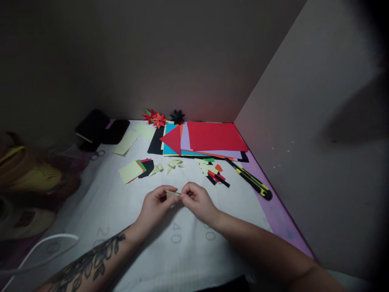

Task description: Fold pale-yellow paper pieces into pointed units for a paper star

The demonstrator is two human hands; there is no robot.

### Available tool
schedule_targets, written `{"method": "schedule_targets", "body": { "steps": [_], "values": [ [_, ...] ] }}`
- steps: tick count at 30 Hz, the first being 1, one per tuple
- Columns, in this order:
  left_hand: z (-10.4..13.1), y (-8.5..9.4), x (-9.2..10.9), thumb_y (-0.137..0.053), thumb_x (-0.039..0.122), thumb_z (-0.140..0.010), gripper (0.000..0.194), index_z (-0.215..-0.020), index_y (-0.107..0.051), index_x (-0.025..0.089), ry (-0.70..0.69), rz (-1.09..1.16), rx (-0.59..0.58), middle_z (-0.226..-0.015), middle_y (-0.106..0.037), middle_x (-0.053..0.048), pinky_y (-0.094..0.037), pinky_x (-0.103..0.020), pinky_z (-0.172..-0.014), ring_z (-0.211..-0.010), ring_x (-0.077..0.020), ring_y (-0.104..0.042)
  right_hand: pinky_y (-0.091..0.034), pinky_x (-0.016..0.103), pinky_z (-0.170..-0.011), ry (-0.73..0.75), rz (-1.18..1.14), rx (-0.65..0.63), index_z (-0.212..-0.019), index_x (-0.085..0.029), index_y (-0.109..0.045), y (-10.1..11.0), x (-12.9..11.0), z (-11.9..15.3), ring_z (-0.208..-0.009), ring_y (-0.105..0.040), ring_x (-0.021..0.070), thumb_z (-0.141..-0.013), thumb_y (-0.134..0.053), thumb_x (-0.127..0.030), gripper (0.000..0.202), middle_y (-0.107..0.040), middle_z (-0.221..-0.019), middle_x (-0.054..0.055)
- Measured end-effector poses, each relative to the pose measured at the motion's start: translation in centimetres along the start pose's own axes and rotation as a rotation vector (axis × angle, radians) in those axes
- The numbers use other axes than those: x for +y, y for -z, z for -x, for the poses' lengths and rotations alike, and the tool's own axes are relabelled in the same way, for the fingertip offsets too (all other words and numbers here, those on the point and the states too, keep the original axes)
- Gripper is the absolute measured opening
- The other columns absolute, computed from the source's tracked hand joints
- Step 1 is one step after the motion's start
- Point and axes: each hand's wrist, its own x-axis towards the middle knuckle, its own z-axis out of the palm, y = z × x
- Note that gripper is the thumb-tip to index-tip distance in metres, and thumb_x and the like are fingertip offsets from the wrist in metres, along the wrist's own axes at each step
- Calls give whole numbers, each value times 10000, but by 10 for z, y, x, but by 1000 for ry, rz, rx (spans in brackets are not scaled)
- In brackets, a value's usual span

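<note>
Between my two hands is a small pale yellow paper piece (173, 195), held above the white cloth near the printed 40. My left hand (158, 202) pinches its left part between thumb and fingers. The fingers of my right hand (197, 201) are closed on its right end, and the fingertips hide that end. Just beyond my hands lie several folded pale yellow pieces (170, 167). To their left is a fanned stack of paper squares (130, 172), pale yellow on top. Small coloured scraps (216, 177) lie beyond my right hand.
A yellow and black cutter (253, 182) lies at the right. Coloured sheets (215, 137), red on top, are stacked at the back, with folded paper stars (158, 120) behind. Scissors handles (98, 155) and black objects (117, 132) lie back left. A white cable (45, 240) curves front left.
</note>
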Motion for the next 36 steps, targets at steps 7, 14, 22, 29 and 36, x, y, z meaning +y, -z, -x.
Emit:
{"method": "schedule_targets", "body": {
  "steps": [7,14,22,29,36],
  "values": [
    [2,-3,1,-712,270,-690,313,-955,-586,161,-35,104,-25,-691,-690,7,-442,-229,-561,-587,-119,-589,-384,229,-566,53,125,2,-666,-207,-517,-2,-3,1,-653,-511,129,-748,-540,-144,106,-554,-717,-14],
    [-3,-2,-1,-665,230,-720,325,-987,-483,193,-7,161,22,-542,-536,98,-310,-167,-461,-450,-65,-446,-349,223,-547,-2,115,0,-667,-207,-507,-2,0,-3,-596,-460,117,-741,-525,-142,100,-517,-649,-36],
    [-10,4,-1,-665,264,-741,328,-938,-406,232,10,118,98,-485,-438,146,-222,-140,-413,-386,-41,-300,-317,220,-502,-123,-17,7,-680,-202,-503,4,-2,-6,-534,-396,106,-763,-523,-212,86,-445,-580,-56],
    [-7,2,-5,-677,264,-724,346,-942,-414,217,-22,93,-28,-515,-486,126,-270,-159,-446,-422,-61,-403,-365,230,-572,-9,74,-62,-663,-195,-561,1,1,-5,-616,-487,121,-761,-569,-207,99,-546,-663,-23],
    [-16,13,0,-727,273,-692,383,-945,-450,198,-71,142,44,-613,-638,59,-384,-197,-546,-532,-93,-539,-336,223,-540,-58,37,-35,-612,-194,-510,4,3,-5,-575,-440,110,-743,-532,-174,134,-494,-601,-40]
  ]
}}
